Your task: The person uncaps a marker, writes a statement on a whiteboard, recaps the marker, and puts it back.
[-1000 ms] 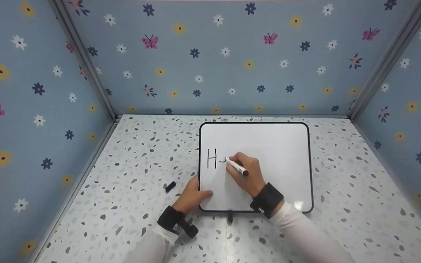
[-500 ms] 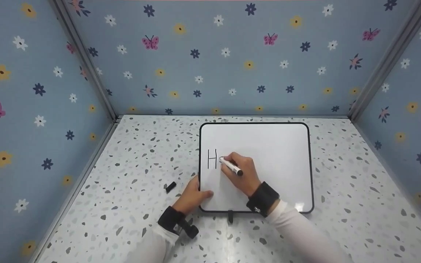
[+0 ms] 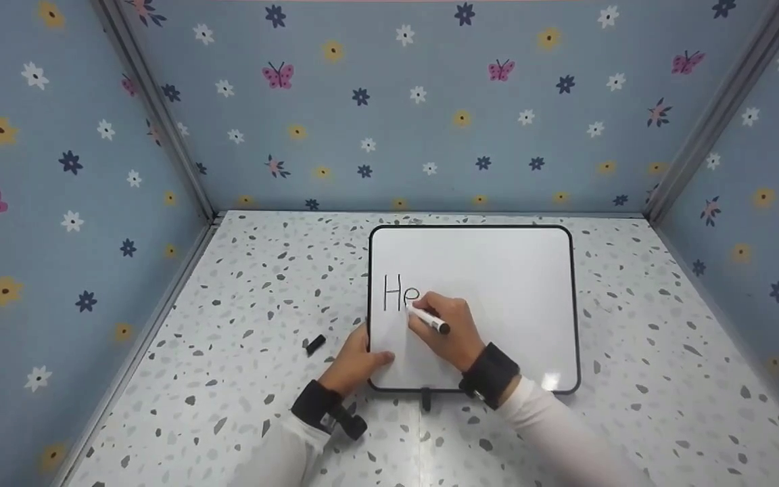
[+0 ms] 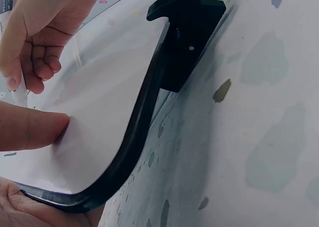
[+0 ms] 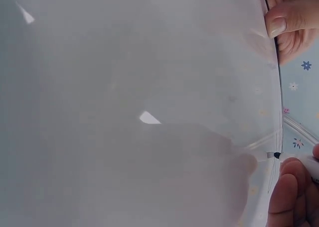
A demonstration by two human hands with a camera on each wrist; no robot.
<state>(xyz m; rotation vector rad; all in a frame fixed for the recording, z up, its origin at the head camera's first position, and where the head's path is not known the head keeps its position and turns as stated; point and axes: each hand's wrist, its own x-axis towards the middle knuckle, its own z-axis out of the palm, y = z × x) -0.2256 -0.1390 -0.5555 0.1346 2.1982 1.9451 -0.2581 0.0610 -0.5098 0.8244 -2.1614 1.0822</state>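
A whiteboard (image 3: 498,270) with a black rim bears the letters "He" in thin black strokes near its left side. My right hand (image 3: 452,328) pinches a white marker (image 3: 428,316) with a black end, its tip down at the foot of the "e". In the right wrist view the marker's dark tip (image 5: 277,155) meets the board's surface. At the board's lower left edge my left hand (image 3: 356,362) grips the rim, thumb on the face and fingers behind, as the left wrist view shows with the thumb (image 4: 37,127) pressed on the white surface.
A black marker cap (image 3: 316,345) lies on the speckled tabletop (image 3: 261,284), left of the board. At the board's bottom edge sticks out a black clip-like piece (image 3: 426,399), seen larger in the left wrist view. Flower-patterned panels (image 3: 423,101) enclose the back and sides.
The short stroke beside the "H" has become an "e". My right hand has shifted slightly left, then a little down, with the marker. The left hand has kept its grip in place.
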